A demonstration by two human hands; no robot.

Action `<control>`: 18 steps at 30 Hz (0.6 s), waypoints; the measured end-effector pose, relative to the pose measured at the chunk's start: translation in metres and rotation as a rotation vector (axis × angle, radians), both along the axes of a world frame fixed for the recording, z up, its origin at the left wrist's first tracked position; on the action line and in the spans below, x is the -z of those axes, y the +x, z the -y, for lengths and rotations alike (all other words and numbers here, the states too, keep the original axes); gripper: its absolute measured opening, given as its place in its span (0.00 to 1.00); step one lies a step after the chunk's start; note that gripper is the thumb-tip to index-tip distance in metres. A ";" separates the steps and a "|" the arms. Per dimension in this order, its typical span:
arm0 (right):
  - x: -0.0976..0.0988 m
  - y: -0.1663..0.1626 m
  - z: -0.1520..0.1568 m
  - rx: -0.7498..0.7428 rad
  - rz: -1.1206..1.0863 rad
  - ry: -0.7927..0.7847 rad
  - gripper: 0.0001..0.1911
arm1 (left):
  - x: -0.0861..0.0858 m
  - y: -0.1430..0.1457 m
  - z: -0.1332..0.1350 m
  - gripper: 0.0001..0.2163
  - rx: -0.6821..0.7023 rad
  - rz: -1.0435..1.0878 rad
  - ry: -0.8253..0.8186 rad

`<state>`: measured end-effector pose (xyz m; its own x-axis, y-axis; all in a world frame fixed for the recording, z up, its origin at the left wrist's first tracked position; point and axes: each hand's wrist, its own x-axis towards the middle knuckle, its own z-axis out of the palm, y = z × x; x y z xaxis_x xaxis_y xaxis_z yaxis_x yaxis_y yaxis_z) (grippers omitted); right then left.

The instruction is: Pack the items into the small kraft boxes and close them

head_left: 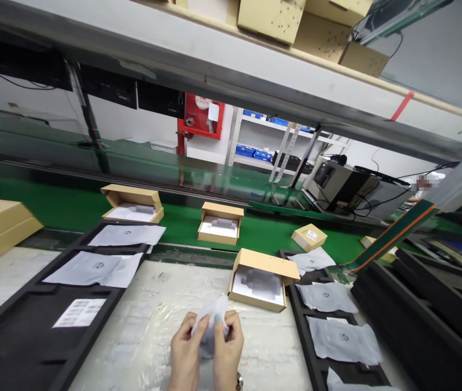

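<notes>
Between both hands, above the white work surface (153,320), is a translucent whitish plastic bag (210,307) with something dark in its lower part. My left hand (187,347) pinches one side of it between thumb and curled fingers. On the other side my right hand (228,347) grips it the same way, thumb on top. The bag's contents are mostly hidden by the hands. Just beyond them stands an open cardboard box (255,304) with a white insert holding a grey moulded recess.
Black foam trays (23,326) (302,336) flank the work surface, bearing flat grey bags (96,266) (343,339). Open boxes (218,239) (133,190) and a closed box (310,237) sit on the green belt (182,217). A shelf (231,41) spans overhead. A person (424,187) is far right.
</notes>
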<state>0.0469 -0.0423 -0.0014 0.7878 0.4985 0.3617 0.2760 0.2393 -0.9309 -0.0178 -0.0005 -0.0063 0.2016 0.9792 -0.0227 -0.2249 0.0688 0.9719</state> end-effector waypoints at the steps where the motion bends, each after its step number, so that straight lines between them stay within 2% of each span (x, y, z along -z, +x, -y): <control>1: -0.003 -0.003 -0.001 0.087 0.013 -0.008 0.19 | -0.004 0.001 0.001 0.17 -0.043 -0.063 0.088; 3: -0.010 -0.006 -0.001 0.218 0.077 -0.025 0.18 | -0.010 0.001 0.000 0.17 -0.122 -0.211 0.283; 5: -0.015 -0.003 0.002 0.236 0.200 -0.033 0.12 | -0.014 -0.001 -0.005 0.16 -0.164 -0.309 0.451; 7: -0.015 0.003 0.009 0.088 0.347 -0.013 0.07 | -0.014 -0.003 -0.010 0.14 -0.141 -0.314 0.561; 8: -0.012 0.006 0.012 -0.028 0.396 0.000 0.09 | -0.013 -0.004 -0.011 0.13 -0.102 -0.290 0.590; 10: 0.000 0.013 0.020 -0.233 0.415 0.014 0.11 | -0.007 -0.006 -0.012 0.11 -0.025 -0.232 0.596; 12: 0.016 0.017 0.028 -0.342 0.382 -0.012 0.13 | 0.002 -0.009 -0.011 0.09 -0.003 -0.216 0.554; 16: 0.049 0.019 0.042 -0.368 0.371 -0.124 0.21 | 0.021 -0.012 -0.018 0.06 0.025 -0.290 0.446; 18: 0.053 0.022 0.048 -0.365 0.421 -0.166 0.22 | 0.023 -0.007 -0.029 0.05 0.050 -0.314 0.430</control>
<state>0.0689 -0.0904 -0.0547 0.3594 0.7878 0.5002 0.5573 0.2487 -0.7922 -0.0243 0.0288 -0.0292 0.2967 0.9028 0.3114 0.0750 -0.3471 0.9348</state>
